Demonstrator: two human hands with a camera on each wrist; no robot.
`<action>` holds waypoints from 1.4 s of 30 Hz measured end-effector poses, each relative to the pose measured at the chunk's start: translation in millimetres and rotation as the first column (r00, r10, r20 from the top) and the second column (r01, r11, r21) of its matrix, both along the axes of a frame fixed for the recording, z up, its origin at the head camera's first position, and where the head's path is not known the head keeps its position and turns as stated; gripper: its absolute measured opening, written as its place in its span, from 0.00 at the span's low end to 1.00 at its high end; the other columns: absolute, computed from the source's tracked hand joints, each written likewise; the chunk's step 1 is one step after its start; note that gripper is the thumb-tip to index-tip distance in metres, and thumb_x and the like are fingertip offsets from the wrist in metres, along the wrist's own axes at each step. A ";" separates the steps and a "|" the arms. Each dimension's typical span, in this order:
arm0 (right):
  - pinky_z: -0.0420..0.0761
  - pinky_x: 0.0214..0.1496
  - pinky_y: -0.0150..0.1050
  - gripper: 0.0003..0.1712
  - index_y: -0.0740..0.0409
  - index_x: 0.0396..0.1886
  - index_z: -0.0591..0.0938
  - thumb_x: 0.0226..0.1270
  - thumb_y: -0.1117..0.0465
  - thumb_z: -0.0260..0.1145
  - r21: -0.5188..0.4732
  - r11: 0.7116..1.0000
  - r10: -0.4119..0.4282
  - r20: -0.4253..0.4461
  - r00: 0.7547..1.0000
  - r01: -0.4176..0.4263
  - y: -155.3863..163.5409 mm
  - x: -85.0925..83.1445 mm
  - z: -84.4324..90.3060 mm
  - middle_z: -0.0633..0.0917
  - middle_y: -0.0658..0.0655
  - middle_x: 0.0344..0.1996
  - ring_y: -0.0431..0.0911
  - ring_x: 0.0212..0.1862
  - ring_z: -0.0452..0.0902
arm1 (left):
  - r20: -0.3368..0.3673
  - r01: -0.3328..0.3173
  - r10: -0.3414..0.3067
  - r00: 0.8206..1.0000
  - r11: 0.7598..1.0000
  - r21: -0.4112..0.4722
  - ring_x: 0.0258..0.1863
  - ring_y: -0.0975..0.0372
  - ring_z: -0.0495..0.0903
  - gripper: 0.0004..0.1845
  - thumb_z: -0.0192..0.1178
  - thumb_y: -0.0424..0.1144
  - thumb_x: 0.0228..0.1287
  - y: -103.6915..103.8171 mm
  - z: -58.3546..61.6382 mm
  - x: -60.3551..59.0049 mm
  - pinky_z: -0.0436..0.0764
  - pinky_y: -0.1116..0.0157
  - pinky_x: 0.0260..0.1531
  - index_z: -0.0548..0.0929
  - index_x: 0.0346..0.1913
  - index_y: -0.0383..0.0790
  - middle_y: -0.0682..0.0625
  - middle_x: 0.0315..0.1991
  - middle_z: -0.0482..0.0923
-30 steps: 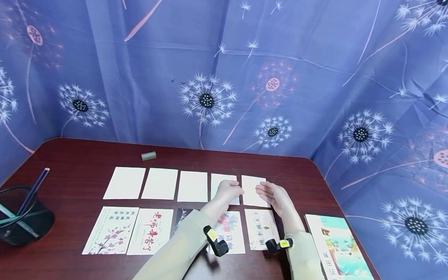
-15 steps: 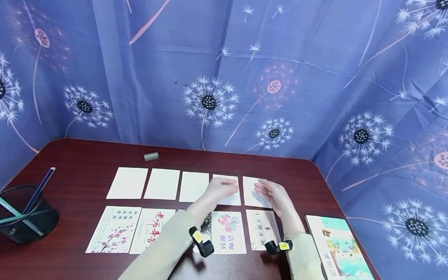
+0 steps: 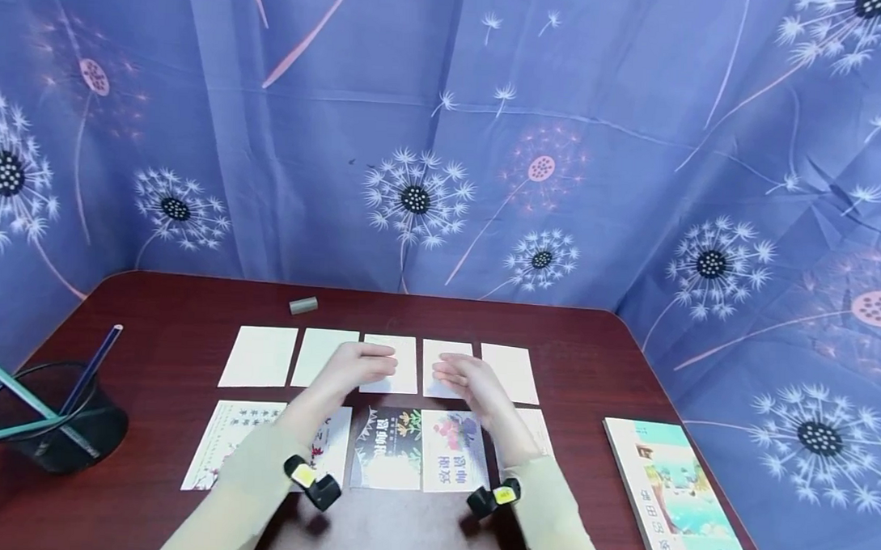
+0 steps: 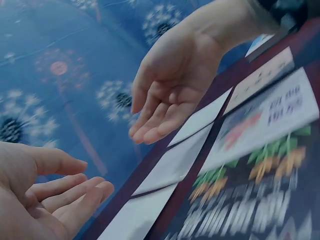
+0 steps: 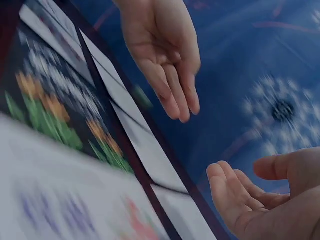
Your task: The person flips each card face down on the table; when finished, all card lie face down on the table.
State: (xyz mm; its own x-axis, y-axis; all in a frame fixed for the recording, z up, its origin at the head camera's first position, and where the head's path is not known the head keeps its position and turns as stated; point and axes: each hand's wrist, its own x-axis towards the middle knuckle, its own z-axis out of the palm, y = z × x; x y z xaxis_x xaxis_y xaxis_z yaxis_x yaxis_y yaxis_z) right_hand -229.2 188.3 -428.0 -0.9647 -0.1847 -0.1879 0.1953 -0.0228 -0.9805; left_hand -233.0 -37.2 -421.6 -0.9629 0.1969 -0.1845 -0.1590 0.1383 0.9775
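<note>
My left hand (image 3: pixel 345 373) hovers palm inward over the back row of blank white cards, overlapping the second and third from the left. Facing it, my right hand (image 3: pixel 476 385) hangs over the fourth blank card (image 3: pixel 437 380). Both hold nothing, and their fingers are relaxed, as the left wrist view shows of the left hand (image 4: pixel 50 195) and right hand (image 4: pixel 175 80). Below them lie a dark card with orange flowers (image 3: pixel 386 451) and a white card with pink and purple flowers (image 3: pixel 452 457). The sleeves partly cover the other printed cards.
A black mesh pen cup (image 3: pixel 56 423) with pencils stands at the left. On the right lies a book with a turquoise cover (image 3: pixel 684 494). A small grey cylinder (image 3: pixel 303 305) rests behind the cards. A blue dandelion-print curtain (image 3: pixel 445 146) hangs behind the table.
Both hands have shifted left along the rows, the right hand leaving the rightmost blank card. The dark flowered card has come into fuller view between the forearms. No card has moved.
</note>
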 end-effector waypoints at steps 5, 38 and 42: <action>0.84 0.55 0.36 0.24 0.74 0.58 0.74 0.70 0.60 0.57 -0.032 0.990 0.139 -0.023 0.990 -0.140 -53.6 9.6 -13.1 0.85 0.67 0.47 0.43 0.44 0.85 | 0.002 -0.036 0.036 0.999 0.997 -0.069 0.51 0.52 0.84 0.24 0.60 0.35 0.66 -48.3 0.9 13.8 0.81 0.57 0.57 0.75 0.60 0.23 0.33 0.55 0.81; 0.81 0.60 0.45 0.21 0.81 0.55 0.72 0.69 0.68 0.54 -0.049 0.960 0.281 0.136 0.950 -0.277 -181.0 67.3 -4.5 0.81 0.74 0.50 0.62 0.54 0.80 | 0.171 0.020 0.058 0.984 0.905 -0.424 0.54 0.39 0.79 0.38 0.47 0.50 0.76 -209.8 12.5 61.1 0.83 0.52 0.53 0.61 0.63 0.10 0.21 0.58 0.71; 0.82 0.59 0.44 0.20 0.80 0.54 0.73 0.69 0.67 0.54 -0.030 0.961 0.278 0.132 0.952 -0.276 -183.3 68.9 -5.8 0.82 0.73 0.49 0.60 0.53 0.82 | 0.190 0.025 0.055 0.980 0.918 -0.395 0.44 0.49 0.85 0.37 0.47 0.51 0.76 -216.0 12.1 64.7 0.87 0.58 0.46 0.65 0.61 0.11 0.22 0.53 0.76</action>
